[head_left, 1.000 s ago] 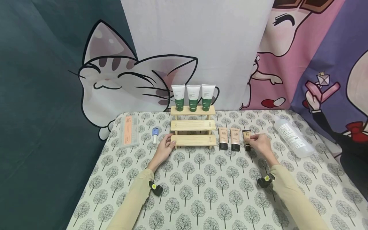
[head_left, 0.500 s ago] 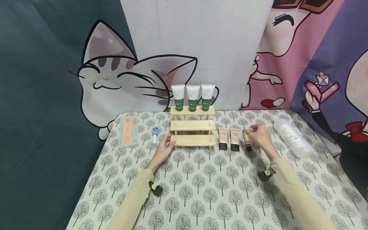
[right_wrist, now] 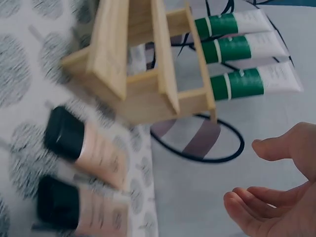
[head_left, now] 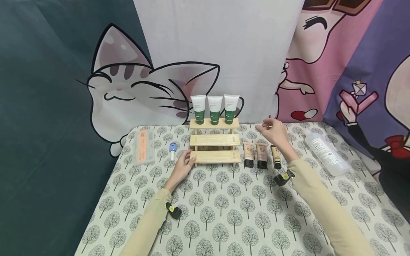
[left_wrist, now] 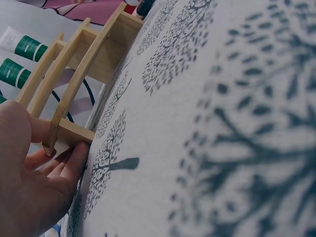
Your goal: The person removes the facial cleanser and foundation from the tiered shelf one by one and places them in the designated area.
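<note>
A three-tier wooden display stand [head_left: 215, 139] is at the table's far middle. My left hand [head_left: 183, 164] grips the left end of its lowest step; in the left wrist view the thumb lies over the board and the fingers are beneath. Three white-and-green tubes [head_left: 215, 110] stand on the top step. My right hand [head_left: 274, 133] is raised right of the stand, holding nothing, thumb and fingers apart in the right wrist view. Below it lie two pink BB cream tubes with black caps [head_left: 261, 156] and a smaller gold tube with a black cap [head_left: 276, 157].
A clear plastic bottle [head_left: 326, 151] with a printed label lies at the right. On the left are a flat clear case with an orange label [head_left: 142, 146] and a small blue-and-white item [head_left: 173, 151]. A printed cloth backdrop [head_left: 253, 71] hangs behind the table.
My right hand has let go of the small gold tube and moved up, away and slightly left. The gold tube now lies beside the pink ones. My left hand stays on the stand.
</note>
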`<state>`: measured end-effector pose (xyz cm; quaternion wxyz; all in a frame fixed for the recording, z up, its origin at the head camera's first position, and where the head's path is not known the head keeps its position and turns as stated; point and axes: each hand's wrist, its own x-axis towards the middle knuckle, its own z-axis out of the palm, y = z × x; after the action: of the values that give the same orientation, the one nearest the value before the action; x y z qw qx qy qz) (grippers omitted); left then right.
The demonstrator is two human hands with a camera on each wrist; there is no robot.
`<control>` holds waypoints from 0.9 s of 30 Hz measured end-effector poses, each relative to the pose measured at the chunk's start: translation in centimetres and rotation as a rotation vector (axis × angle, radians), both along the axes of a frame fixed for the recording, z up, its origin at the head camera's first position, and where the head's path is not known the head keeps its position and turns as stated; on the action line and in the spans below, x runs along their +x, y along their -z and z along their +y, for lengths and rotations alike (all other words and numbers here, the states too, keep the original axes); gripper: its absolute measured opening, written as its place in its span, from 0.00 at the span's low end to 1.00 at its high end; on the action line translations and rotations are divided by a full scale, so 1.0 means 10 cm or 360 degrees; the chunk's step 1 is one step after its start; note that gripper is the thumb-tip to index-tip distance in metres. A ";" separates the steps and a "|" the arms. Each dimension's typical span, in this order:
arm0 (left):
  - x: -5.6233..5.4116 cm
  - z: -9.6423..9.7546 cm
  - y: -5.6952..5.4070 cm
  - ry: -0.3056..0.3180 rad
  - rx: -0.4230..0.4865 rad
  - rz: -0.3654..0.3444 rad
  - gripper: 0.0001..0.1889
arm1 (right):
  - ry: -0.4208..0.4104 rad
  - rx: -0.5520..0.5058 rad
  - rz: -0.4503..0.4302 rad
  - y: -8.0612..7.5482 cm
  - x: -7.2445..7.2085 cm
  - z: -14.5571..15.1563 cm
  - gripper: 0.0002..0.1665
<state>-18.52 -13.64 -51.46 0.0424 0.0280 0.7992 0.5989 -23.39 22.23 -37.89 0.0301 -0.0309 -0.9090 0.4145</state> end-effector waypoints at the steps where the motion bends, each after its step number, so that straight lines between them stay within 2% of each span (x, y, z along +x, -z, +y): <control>1: 0.00 0.00 0.00 -0.0002 -0.0004 0.0000 0.28 | -0.0006 -0.0023 0.0023 -0.02 -0.02 -0.04 0.37; 7: 0.00 -0.01 0.00 -0.0009 -0.0006 0.0000 0.27 | -0.0053 -0.0204 0.0101 -0.05 -0.16 -0.28 0.37; 15: 0.01 -0.01 0.01 -0.0008 -0.0004 0.0007 0.27 | -0.0132 -0.0412 0.0125 -0.04 -0.31 -0.58 0.35; 27: 0.00 -0.01 0.01 -0.0010 0.0017 0.0010 0.27 | -0.0151 -0.0547 0.0176 -0.01 -0.47 -0.84 0.30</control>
<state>-18.57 -13.77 -51.51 0.0378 0.0276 0.7962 0.6032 -28.12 13.86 -37.82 0.0547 0.0300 -0.8223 0.5656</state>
